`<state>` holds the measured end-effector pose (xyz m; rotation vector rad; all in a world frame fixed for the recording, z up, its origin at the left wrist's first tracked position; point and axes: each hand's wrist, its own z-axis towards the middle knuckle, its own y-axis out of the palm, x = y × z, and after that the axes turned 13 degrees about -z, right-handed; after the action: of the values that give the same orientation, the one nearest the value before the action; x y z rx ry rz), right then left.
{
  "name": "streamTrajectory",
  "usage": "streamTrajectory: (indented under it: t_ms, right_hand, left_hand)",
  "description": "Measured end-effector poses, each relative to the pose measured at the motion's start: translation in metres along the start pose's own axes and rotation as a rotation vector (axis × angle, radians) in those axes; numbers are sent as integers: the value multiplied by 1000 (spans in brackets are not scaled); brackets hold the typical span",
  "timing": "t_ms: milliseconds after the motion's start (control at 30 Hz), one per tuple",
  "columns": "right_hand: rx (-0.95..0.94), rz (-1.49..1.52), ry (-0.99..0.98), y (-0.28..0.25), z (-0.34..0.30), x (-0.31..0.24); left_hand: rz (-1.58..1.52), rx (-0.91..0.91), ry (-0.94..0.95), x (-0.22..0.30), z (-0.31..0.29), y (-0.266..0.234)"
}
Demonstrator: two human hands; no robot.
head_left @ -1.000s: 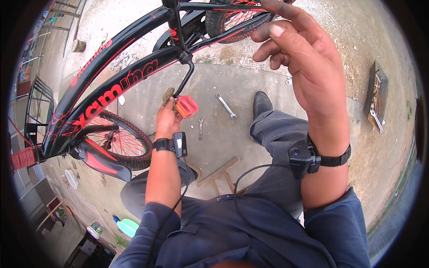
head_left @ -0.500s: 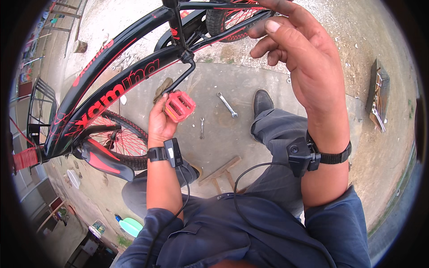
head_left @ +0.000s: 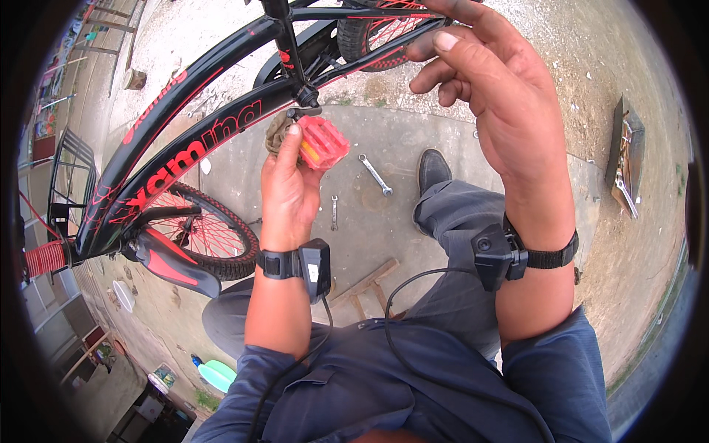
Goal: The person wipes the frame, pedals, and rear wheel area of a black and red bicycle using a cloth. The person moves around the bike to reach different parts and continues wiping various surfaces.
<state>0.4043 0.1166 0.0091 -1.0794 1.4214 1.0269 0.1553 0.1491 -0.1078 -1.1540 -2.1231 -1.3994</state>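
Note:
A red bicycle pedal (head_left: 325, 144) with a yellow reflector is gripped by my left hand (head_left: 290, 196), its thumb along the pedal's inner edge. A crumpled brown cloth-like thing (head_left: 278, 134) lies against the fingers of that hand. The pedal sits just below the crank hub of a black and red bicycle (head_left: 199, 140); the crank arm is mostly hidden behind hand and pedal. My right hand (head_left: 491, 81) is raised in front of the bicycle's rear end, fingers loosely bent and apart, nothing seen in them. Whether its fingertips touch the frame cannot be told.
Two wrenches, a larger (head_left: 375, 175) and a smaller (head_left: 334, 213), lie on the concrete. A small wooden stool (head_left: 365, 283) stands between my legs. To the right is a dark tray (head_left: 628, 151) holding tools. A green plastic thing (head_left: 216, 375) is at lower left.
My left hand has moved up and to the right with the pedal, and the crank arm has swung round with it. My right hand has hardly moved.

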Motion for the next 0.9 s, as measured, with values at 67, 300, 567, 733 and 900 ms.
streamTrajectory:
  t_ms: [67,300,567,733,900]
  right_hand:
    - [-25,31,-37,-1,-3,-3]
    - [-16,-6,-6,4,0,-2]
    - [60,53,-65,-7,6,10]
    - [110,76,-72,-14,7,13]
    - [108,92,-62,-6,16,10]
  left_hand:
    - [56,-14,30,0,-4,4]
    - [-107,-99,-50,-17,14,15]
    - [-285,-188,-48,-31,19,17]
    - [-117,-132,-57,-34,23,15]
    - [-114,-85,-95,-32,25,13]
